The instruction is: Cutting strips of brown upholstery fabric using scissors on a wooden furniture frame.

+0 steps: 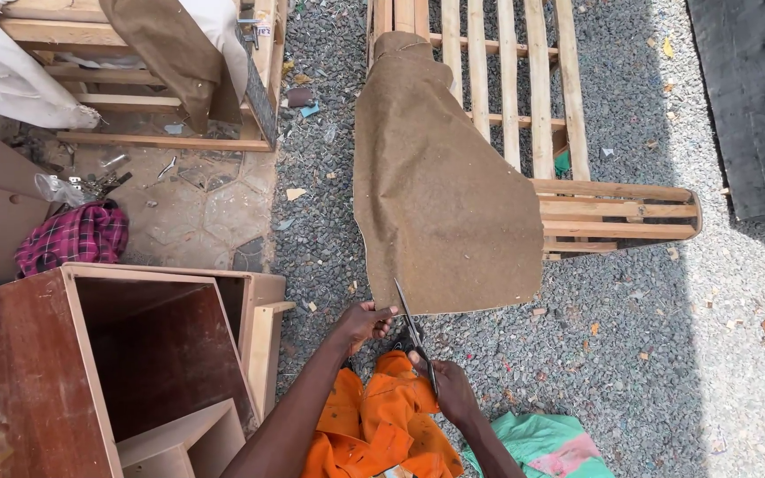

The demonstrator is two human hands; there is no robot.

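- The brown sheet [440, 186] hangs over a wooden slatted frame [524, 80] on the gravel ground [630, 354]; its long axis runs from the top of the frame down toward the person, and its lower edge lies nearest the hands.
- The left hand [363, 323] grips the sheet's lower left corner, fingers pressed together, pinching the edge.
- The right hand [449, 389] holds a pair of scissors [415, 338], fingers curled through the handles.
- The scissors point up and slightly left, blades reaching the sheet's bottom edge just beside the left hand; I cannot tell how far the blades are parted.
- An orange cloth [374, 425] lies below the hands.
- A wooden cabinet [108, 363] stands open at the left.
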